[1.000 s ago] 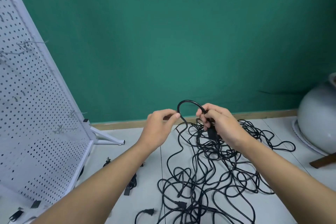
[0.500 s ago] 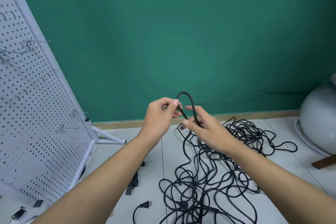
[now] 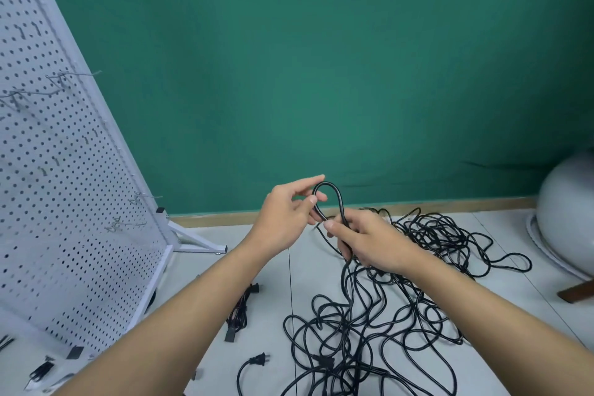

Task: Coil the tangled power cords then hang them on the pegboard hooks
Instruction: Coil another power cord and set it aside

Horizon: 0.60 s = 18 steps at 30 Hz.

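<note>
A small upright loop of black power cord (image 3: 334,193) stands between my hands above the floor. My left hand (image 3: 286,222) pinches the loop's left strand between thumb and fingers. My right hand (image 3: 369,241) grips both strands at the loop's base, fingers curled round them. From there the cord drops into a big tangle of black cords (image 3: 369,325) spread over the white floor. The white pegboard (image 3: 64,202) leans at the left, with several metal hooks (image 3: 128,223) sticking out.
A small bundled black cord (image 3: 239,312) lies left of the tangle, and a loose plug (image 3: 258,360) lies nearer me. The pegboard's white foot (image 3: 199,243) reaches out over the floor. A pale rounded object (image 3: 569,219) stands at the right. A green wall runs behind.
My right hand let go of the plug end, slid toward my left hand and closed round both strands. The wide arch of cord has narrowed into a tight loop, raised slightly.
</note>
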{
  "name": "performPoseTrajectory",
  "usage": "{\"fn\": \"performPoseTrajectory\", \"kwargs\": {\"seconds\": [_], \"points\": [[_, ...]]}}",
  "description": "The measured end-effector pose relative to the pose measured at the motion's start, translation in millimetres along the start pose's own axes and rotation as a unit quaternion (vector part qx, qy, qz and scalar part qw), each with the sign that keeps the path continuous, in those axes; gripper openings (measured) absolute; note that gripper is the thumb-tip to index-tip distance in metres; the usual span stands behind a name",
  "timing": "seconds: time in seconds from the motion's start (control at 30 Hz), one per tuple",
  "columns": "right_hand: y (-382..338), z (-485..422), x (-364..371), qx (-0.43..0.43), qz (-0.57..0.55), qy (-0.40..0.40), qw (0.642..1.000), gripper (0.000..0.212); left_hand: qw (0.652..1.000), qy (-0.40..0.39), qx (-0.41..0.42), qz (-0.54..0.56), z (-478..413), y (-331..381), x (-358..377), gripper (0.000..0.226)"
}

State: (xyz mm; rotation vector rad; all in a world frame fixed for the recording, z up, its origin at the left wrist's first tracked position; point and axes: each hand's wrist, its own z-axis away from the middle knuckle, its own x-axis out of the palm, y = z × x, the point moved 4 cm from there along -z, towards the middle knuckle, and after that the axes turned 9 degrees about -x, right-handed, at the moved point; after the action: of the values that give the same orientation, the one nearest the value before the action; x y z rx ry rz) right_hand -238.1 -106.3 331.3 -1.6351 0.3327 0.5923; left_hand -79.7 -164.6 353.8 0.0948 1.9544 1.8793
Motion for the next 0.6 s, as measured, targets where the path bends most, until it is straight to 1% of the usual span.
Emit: {"fn": "performPoseTrajectory", "kwargs": {"seconds": [0.13, 0.23, 0.33, 0.43, 0.47, 0.53, 0.57, 0.6], "points": [[1, 5, -6, 0.007, -0.004, -0.023, 1.000, 0.034, 1.000, -0.026, 0.000, -0.005, 2, 0, 1, 0.038], [1, 9, -14, -0.008, 0.015, -0.038, 0.999, 0.024, 0.999, -0.040, -0.017, 0.016, 3, 0, 5, 0.032], [0, 11, -16, -0.028, 0.050, -0.053, 0.997, 0.019, 0.997, -0.037, -0.033, 0.061, 2, 0, 9, 0.028], [-3, 10, -17, -0.023, 0.049, -0.046, 0.997, 0.028, 0.993, -0.014, -0.043, 0.105, 4, 1, 16, 0.020], [-2, 9, -17, -0.020, 0.042, -0.037, 0.998, 0.030, 0.990, -0.018, -0.056, 0.125, 4, -1, 19, 0.020], [2, 8, -19, -0.020, 0.008, -0.008, 1.000, 0.032, 0.982, -0.063, -0.100, 0.147, 3, -8, 28, 0.026], [4, 7, -21, -0.022, -0.016, 0.011, 1.000, 0.033, 0.980, -0.093, -0.119, 0.128, 3, -14, 31, 0.029], [6, 6, -24, -0.021, -0.037, 0.031, 0.999, 0.033, 0.980, -0.123, -0.132, 0.086, 2, -21, 34, 0.029]]}}
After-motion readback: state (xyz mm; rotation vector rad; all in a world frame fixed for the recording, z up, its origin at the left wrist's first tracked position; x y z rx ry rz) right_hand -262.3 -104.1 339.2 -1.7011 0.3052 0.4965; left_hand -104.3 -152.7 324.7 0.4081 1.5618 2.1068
